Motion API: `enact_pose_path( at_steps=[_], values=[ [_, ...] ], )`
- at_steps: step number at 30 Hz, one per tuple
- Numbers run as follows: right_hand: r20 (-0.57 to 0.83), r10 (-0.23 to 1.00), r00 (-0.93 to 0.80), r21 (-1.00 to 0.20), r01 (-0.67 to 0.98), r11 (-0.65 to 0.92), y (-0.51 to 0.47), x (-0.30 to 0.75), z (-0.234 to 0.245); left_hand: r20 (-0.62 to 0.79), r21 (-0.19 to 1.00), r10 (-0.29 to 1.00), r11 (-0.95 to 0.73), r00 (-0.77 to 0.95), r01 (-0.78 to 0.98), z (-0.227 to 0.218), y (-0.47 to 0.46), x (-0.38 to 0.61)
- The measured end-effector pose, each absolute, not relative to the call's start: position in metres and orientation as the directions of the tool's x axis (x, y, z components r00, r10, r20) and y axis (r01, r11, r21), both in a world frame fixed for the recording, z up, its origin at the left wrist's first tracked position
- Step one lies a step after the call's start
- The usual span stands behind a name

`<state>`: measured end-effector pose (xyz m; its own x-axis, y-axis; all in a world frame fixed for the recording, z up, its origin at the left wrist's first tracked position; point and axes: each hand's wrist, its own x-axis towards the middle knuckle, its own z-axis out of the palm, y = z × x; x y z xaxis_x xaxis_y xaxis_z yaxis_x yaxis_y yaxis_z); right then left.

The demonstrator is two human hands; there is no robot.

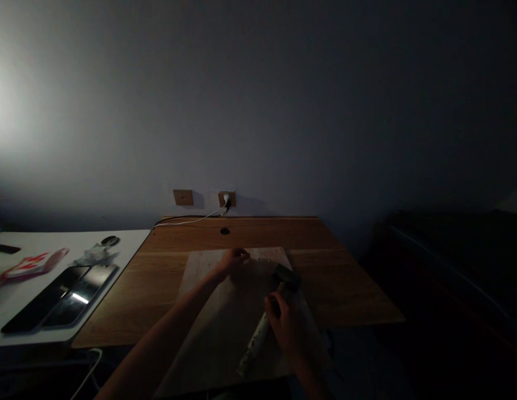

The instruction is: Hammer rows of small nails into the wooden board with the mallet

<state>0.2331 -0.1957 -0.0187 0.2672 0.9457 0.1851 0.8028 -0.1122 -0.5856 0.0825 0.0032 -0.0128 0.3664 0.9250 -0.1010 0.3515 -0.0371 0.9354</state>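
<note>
Over board [219,339], hammer [258,336] in right hand [286,321], right of left hand [232,259].

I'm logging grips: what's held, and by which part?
Right hand: the hammer, by its handle near the head. Left hand: too dark to tell.

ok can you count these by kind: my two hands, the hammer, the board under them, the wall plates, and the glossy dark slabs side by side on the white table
Hands: 2, left hand and right hand
Hammer: 1
Board: 1
Wall plates: 2
Glossy dark slabs: 2
Total: 8
</note>
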Motion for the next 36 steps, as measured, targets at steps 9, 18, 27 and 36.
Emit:
enact_pose_path(
  at_steps=[9, 18, 27, 36],
  values=[
    [0.2, 0.937, 0.287, -0.554, 0.822, -0.133, -0.192, 0.235, -0.04, 0.056, 0.479, 0.845, -0.491, 0.532, 0.728, -0.001, -0.004, 0.088],
    [0.215, 0.935, 0.283, -0.54, 0.832, -0.128, -0.195, 0.236, -0.03, -0.104, 0.958, 0.935, 0.002, 0.338, 0.287, -0.004, 0.004, 0.113],
    [0.236, 0.931, 0.278, -0.568, 0.817, -0.1, -0.194, 0.236, -0.038, -0.105, 0.955, 0.926, -0.008, 0.362, 0.298, -0.015, 0.004, 0.118],
    [0.233, 0.94, 0.251, -0.58, 0.811, -0.073, -0.194, 0.237, -0.032, 0.03, 0.568, 0.852, -0.444, 0.522, 0.693, -0.01, -0.006, 0.125]
  ],
)
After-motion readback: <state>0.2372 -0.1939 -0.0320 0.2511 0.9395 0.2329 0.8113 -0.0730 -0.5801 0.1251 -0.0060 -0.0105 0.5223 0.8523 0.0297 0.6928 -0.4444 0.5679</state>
